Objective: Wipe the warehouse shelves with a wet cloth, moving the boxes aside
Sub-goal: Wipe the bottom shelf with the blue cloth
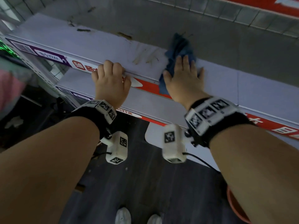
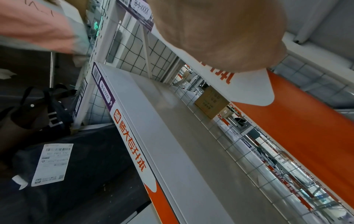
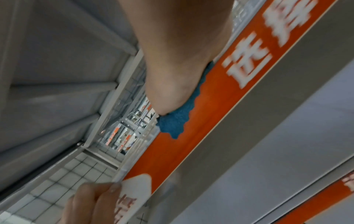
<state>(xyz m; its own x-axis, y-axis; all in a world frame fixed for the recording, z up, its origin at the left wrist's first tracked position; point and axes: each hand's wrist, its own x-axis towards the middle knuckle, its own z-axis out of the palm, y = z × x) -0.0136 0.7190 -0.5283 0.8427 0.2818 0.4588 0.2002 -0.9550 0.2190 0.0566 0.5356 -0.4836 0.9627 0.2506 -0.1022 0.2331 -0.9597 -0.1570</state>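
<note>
Risk first: cloth (image 1: 177, 50) hangs partly over the front lip of the top shelf (image 1: 90, 44), so a hard pull toward me can drag it off the edge and drop it to the floor.

State now: my right hand (image 1: 183, 78) lies flat on the cloth, fingers straight and spread, pressing it onto the shelf. The rest of the cloth bunches up beyond my fingertips, toward the back of the shelf. My left hand (image 1: 111, 78) is curled over the front lip of the same shelf, well to the left of the cloth, hands apart.

Failure modes I see:
- Brown streaks (image 1: 145, 58) sit on the shelf between my hands, just left of the cloth. A bunched cloth has poor contact, so it may smear them rather than lift them.
- More dark marks (image 1: 124, 35) lie further back on the shelf; reaching them means leaning, and my weight is partly on the left-hand grip.
- A cardboard box (image 2: 211, 102) sits on the shelf below, seen from the left wrist view. It needs shifting before that level gets wiped; pushing it against the wire mesh (image 2: 239, 148) at the back could jam it.
</note>
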